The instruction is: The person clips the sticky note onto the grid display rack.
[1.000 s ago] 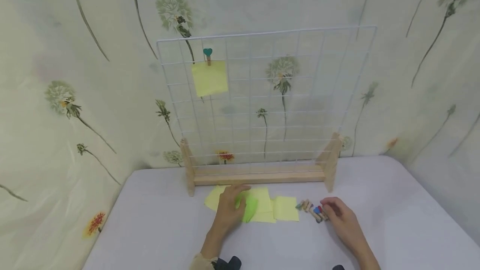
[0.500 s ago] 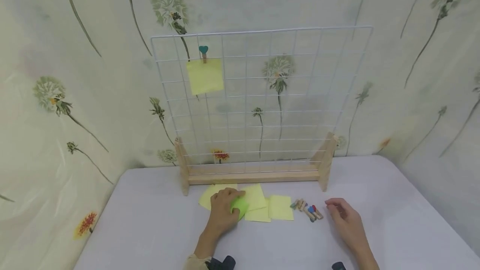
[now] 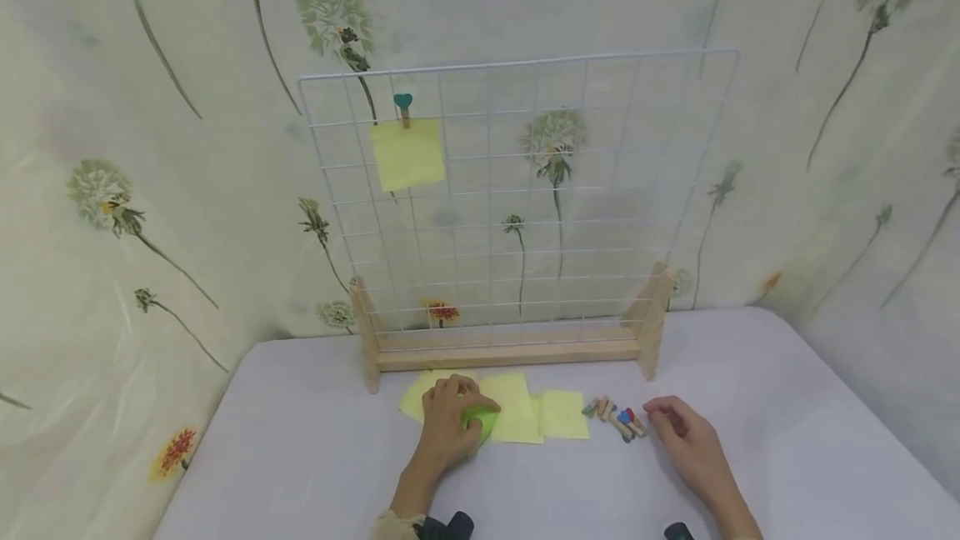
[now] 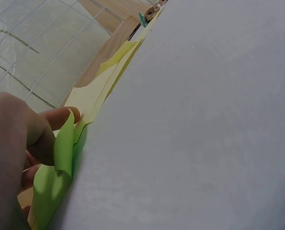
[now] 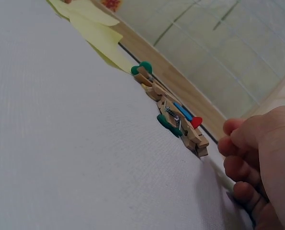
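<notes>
My left hand [image 3: 448, 425] is over the sticky notes and pinches a green sticky note [image 4: 53, 189], which bends up between thumb and fingers in the left wrist view. Yellow sticky notes [image 3: 512, 407] lie around and beneath it, overlapping on the table. To their right is a small heap of wooden clothespins [image 3: 628, 423] with green, blue and red heart tops. Just right of that heap, my right hand [image 3: 693, 450] has its fingers loosely curled; the right wrist view shows nothing in them and a gap to the nearest clothespin [image 5: 196, 141].
A white wire grid [image 3: 487, 161] stands upright in a wooden base [image 3: 510, 355] behind the notes. At its upper left hangs a yellow note [image 3: 408, 157], held by a clothespin with a teal heart [image 3: 403, 102]. Flower-printed cloth [image 3: 795, 215] rises behind the white table [image 3: 300, 440].
The right hand has come away a little to the right of the clothespin heap. My left hand's fingers have shifted on the green sticky note. The head view has also shifted slightly.
</notes>
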`<state>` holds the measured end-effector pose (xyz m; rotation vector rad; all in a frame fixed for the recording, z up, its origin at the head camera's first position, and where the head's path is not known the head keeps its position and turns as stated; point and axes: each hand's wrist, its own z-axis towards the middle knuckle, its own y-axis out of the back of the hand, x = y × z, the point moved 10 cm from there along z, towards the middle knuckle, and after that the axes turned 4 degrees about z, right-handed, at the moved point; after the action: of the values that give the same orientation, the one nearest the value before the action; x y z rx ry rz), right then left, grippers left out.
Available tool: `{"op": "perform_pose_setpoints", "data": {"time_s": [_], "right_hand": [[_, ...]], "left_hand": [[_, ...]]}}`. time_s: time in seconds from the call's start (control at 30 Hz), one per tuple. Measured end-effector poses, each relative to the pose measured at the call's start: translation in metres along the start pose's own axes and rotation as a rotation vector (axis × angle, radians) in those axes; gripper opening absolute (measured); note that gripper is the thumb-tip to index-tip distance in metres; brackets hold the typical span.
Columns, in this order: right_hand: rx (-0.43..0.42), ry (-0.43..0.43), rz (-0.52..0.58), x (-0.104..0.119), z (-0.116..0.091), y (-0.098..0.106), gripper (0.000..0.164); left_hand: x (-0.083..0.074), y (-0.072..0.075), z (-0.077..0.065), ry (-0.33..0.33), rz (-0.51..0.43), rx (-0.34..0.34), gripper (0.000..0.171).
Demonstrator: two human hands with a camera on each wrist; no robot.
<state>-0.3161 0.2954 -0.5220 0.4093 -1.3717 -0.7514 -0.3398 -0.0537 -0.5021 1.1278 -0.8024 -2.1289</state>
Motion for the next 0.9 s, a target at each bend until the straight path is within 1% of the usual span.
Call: {"op": "perform_pose_setpoints", "data": {"time_s": [0.23,0.4,0.57,0.77,0.83,0.9], "right_hand": [[0.006,0.005,0.007,0.001,0.000,0.001,0.023],[0.009,0.013,-0.002,0.001,0.000,0.001,0.025],[0.012,0.025,-0.002,0.002,0.001,0.001,0.024],[0.018,0.053,0.012,0.005,-0.001,-0.001,0.023],[0.020,0.051,0.007,0.005,-0.002,-0.001,0.023],[0.017,0.045,0.001,0.004,-0.002,-0.001,0.023]], "left_hand": [[0.002,-0.003,0.000,0.016,-0.033,0.018,0.029],[0.000,0.000,0.000,-0.019,-0.083,-0.014,0.020],[-0.003,0.007,0.001,-0.056,-0.134,-0.073,0.022],[-0.009,0.023,0.001,-0.139,-0.169,-0.202,0.025],[-0.010,0.026,0.000,-0.152,-0.197,-0.225,0.025],[-0.008,0.027,-0.001,-0.143,-0.230,-0.234,0.026]]}}
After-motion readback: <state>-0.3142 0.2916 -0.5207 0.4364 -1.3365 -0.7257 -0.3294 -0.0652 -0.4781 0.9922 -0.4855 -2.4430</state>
